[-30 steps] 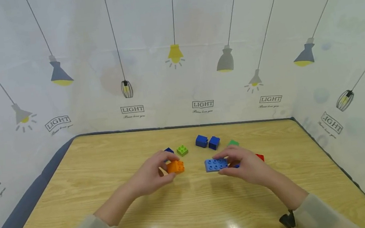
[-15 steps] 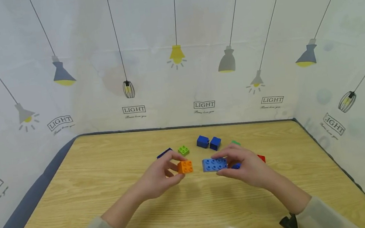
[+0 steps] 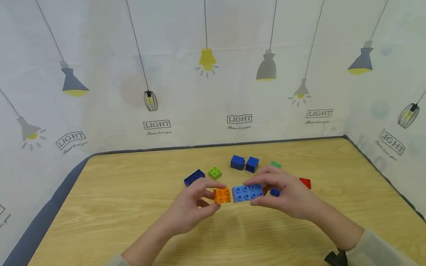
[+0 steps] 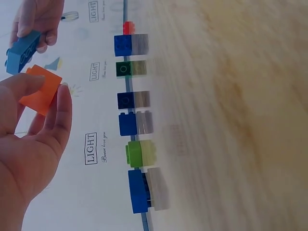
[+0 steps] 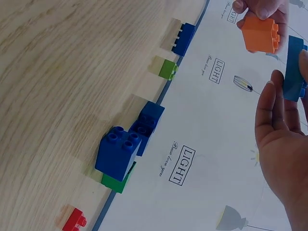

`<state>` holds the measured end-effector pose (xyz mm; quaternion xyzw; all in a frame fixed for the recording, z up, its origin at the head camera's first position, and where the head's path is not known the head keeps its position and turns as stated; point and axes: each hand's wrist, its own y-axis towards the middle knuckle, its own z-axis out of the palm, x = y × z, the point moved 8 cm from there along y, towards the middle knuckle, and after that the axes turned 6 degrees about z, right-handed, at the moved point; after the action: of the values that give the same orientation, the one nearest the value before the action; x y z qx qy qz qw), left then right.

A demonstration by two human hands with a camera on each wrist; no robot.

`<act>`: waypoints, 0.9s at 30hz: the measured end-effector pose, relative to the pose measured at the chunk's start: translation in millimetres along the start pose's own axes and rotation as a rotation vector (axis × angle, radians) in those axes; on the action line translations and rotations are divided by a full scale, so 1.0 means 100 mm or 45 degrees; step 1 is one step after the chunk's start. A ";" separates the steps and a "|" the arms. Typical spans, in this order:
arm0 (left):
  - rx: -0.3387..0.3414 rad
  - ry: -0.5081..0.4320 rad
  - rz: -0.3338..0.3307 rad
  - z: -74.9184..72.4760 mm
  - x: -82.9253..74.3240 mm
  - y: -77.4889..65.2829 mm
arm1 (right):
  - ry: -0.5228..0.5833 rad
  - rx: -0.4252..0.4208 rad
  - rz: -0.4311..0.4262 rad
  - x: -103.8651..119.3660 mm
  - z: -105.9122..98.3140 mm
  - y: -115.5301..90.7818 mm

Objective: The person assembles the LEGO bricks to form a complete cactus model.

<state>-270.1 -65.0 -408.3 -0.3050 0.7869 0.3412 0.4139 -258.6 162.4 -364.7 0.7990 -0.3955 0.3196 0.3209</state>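
My left hand pinches an orange building brick between thumb and fingers, its studs facing the head camera. Opposite it, my right hand grips the right end of a longer light-blue building brick, studs turned the same way. The two bricks are side by side at the same height, with a narrow gap between their ends. Both are held above the table, as the left wrist view shows with the orange brick and the blue brick off the surface.
Behind the hands on the wooden table lie a long dark-blue brick, a lime brick, two blue bricks and a green brick. A red brick and another blue brick lie by my right hand.
My left hand has moved right with the orange brick, turning its studs toward the head camera. The light-blue brick has shifted slightly left, and the gap between the bricks has narrowed.
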 end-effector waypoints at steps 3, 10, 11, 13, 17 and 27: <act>-0.005 -0.053 -0.003 0.02 0.00 0.00 | 0.003 -0.002 -0.015 0.03 0.01 0.00; -0.024 -0.176 -0.057 0.05 -0.01 0.00 | 0.039 -0.004 -0.075 0.11 0.09 0.02; -0.026 -0.183 -0.057 0.05 -0.01 0.00 | 0.044 -0.005 -0.085 0.12 0.10 0.02; -0.026 -0.191 -0.057 0.05 -0.01 0.00 | 0.044 -0.006 -0.099 0.13 0.12 0.02; -0.020 -0.217 -0.050 0.07 -0.02 0.01 | 0.034 -0.010 -0.128 0.15 0.14 0.03; -0.003 -0.227 0.031 0.09 -0.07 0.02 | 0.031 -0.028 -0.122 0.15 0.18 0.04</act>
<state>-264.4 -55.4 -405.1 -0.2641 0.7502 0.3730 0.4779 -249.6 140.6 -362.7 0.8095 -0.3564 0.3094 0.3492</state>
